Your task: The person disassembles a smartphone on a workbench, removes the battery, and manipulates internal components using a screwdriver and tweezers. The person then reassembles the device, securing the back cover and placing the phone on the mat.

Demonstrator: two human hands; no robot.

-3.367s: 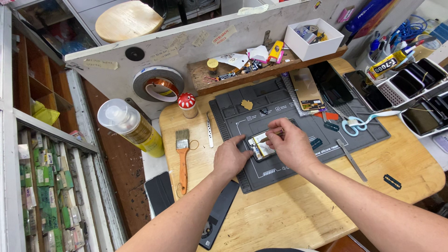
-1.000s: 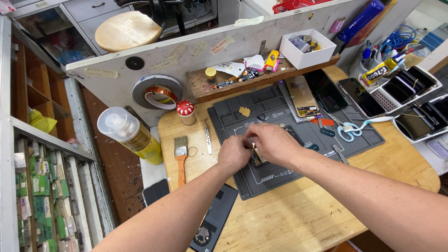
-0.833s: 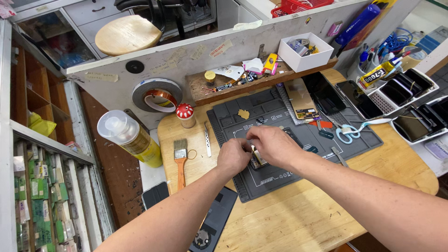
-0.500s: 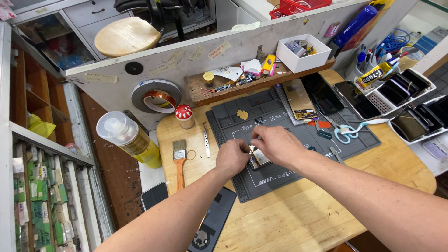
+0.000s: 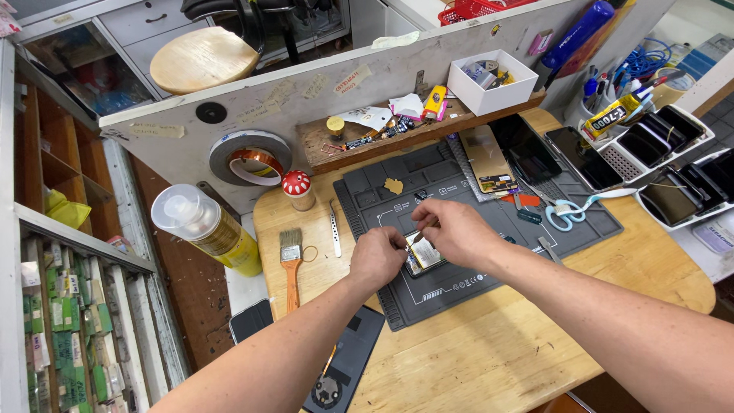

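A small opened phone [image 5: 423, 253] lies on the dark grey work mat [image 5: 474, 206] in the middle of the wooden bench. My left hand [image 5: 377, 256] rests at the phone's left edge, its fingers pinched on it. My right hand [image 5: 451, 229] hovers over the phone's top and grips a thin tool whose tip points down at the phone. Most of the phone is hidden under both hands.
A brush [image 5: 290, 264], a metal pry tool [image 5: 335, 229] and a mushroom-shaped bottle [image 5: 297, 190] lie left of the mat. Scissors [image 5: 573, 210], several phones in white trays [image 5: 657, 153], a tape roll [image 5: 248, 157], a yellow spray can [image 5: 206, 229] and a shelf of small parts [image 5: 397, 122] surround it.
Both hands have stayed on the phone, shifting only slightly; the right hand now holds the thin tool lower against it. The view has drifted a little.
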